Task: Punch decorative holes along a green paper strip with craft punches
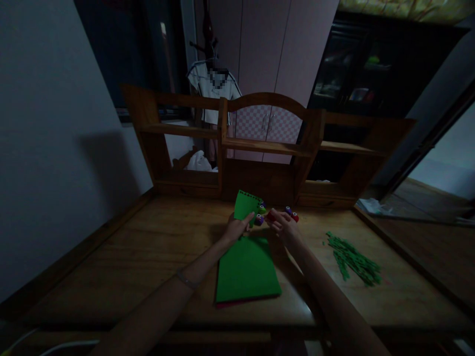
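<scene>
Green paper stack (247,271) flat on desk (111,267), close in front, handy for grabbing. Left hand (236,228) pinches punched green sheet (245,205) upright, fingers narrow on edge. Right hand (284,226) fingers curled around red punch (272,216), other small punches (293,214) beside. Green strip pile (352,259) off right, out of way.

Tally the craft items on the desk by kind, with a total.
Green paper sheets: 2, one held up, one lying flat
Small punches: about 4; hands hide part
Pile of green strips: 1
Total: about 7
</scene>
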The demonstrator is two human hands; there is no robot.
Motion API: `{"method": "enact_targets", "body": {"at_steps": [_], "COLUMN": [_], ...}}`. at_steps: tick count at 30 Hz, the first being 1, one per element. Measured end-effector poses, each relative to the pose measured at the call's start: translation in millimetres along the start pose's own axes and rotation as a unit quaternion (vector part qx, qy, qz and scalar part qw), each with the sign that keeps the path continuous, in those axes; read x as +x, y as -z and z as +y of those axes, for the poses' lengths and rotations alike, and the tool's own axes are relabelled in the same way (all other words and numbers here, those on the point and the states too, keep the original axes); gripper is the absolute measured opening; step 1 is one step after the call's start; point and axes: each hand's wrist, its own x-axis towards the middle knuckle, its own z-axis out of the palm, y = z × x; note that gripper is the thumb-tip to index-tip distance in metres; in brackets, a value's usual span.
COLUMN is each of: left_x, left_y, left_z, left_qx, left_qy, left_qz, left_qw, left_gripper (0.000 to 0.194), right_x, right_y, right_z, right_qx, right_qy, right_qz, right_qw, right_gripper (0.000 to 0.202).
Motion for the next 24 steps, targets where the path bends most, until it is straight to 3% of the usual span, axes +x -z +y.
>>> {"method": "enact_targets", "body": {"at_steps": [5, 14, 20, 24], "left_x": [-1.7, -2.5, -2.3, -3.0], "left_y": [-0.6, -3.6, -2.9, -2.9], "left_z": [3.3, 8.3, 5.8, 5.8], "left_qx": [-0.028, -0.118, -0.082, -0.072], "left_qy": [0.004, -0.046, -0.015, -0.003], "left_qz": [0.009, 0.024, 0.003, -0.011], "left_qw": [1.0, 0.992, 0.997, 0.997], "left_gripper": [0.051, 0.038, 0.043, 0.043], "right_x": [-4.2, -5.0, -4.4, -7.2], "right_y": [-3.1, -2.4, -1.5, -0.7], "right_z": [-3.5, -2.0, -2.6, -5.4], "right_qx": [0.008, -0.054, -0.066, -0.097], "right_qy": [0.015, 0.03, -0.012, 0.017], "right_qz": [-0.05, -0.03, -0.058, -0.053], "right_qw": [0.999, 0.998, 0.996, 0.994], "right_gripper": [0.031, 0.034, 0.032, 0.032]}}
